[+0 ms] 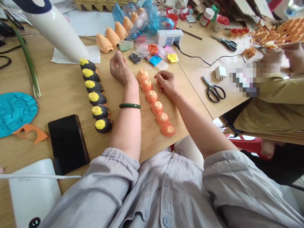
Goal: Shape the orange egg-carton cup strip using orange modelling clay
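My left hand (119, 68), with a green bangle on its wrist, is raised between two rows of egg-carton cups. Its fingers are curled together, and whatever they may hold is hidden. My right hand (167, 83) hovers just right of the orange egg-carton strip (157, 107), thumb and fingers drawn into a pinch; I cannot make out anything in it. That strip has pale, flat-topped cups running toward me. Left of my left forearm lies a strip of black cups (96, 98) capped with yellow clay. Bags of coloured clay (155, 59) lie beyond my hands.
A power strip (169, 37), uncoloured carton cups (114, 36) and a blue plastic bag (147, 22) stand farther back. Scissors (213, 90) lie to the right, near a co-worker's hands (273, 59). At left are a phone (68, 144), power bank (35, 193) and white lamp-like column (61, 31).
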The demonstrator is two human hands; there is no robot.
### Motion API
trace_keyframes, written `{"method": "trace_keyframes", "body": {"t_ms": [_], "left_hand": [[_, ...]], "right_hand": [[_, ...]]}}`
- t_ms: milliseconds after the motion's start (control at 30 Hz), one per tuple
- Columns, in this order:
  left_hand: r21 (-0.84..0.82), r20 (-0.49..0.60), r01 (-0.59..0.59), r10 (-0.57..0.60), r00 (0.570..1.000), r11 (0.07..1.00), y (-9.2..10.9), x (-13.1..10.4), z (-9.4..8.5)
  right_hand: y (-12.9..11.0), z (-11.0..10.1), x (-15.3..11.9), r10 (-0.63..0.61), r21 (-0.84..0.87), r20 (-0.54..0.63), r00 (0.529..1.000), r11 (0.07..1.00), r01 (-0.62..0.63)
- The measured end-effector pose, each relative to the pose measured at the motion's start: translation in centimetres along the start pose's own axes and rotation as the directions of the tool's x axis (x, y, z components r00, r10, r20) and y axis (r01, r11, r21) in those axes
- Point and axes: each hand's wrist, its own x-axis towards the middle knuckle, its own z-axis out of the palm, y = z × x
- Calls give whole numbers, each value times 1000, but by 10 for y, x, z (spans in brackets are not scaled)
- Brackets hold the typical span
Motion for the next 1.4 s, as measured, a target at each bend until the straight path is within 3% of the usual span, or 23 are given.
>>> {"method": "trace_keyframes", "body": {"t_ms": [100,200,300,367,533,833,933,1067,1400], "left_hand": [[-71,-155,25,-36,987,997,4,-3,16],[-118,-233,40,-67,970,992,2,4,34],[-184,-389,100,-166,906,978,-2,12,45],[-227,-432,126,-216,876,966,-3,13,47],[-265,-380,144,-240,893,954,-1,-4,40],[-242,-343,188,-265,901,952,-11,-59,25],[-189,-286,156,-207,936,969,-15,-81,23],[-189,-291,96,-149,945,977,-13,-107,23],[-233,-285,206,-269,920,950,10,-121,29]], "right_hand": [[-9,0,-5,46,-36,-11,999,998,-46],[-16,1,-9,84,-64,-5,996,994,-84],[-18,3,-8,102,-66,9,995,993,-101],[-17,4,-7,110,-66,21,994,992,-108],[-18,3,-6,112,-65,42,993,992,-109],[-13,3,-1,65,-46,82,995,997,-61],[-12,3,0,53,-32,98,994,998,-50],[-10,0,-2,28,3,120,992,1000,-29],[-5,-6,-16,4,-1,173,985,1000,-4]]}}
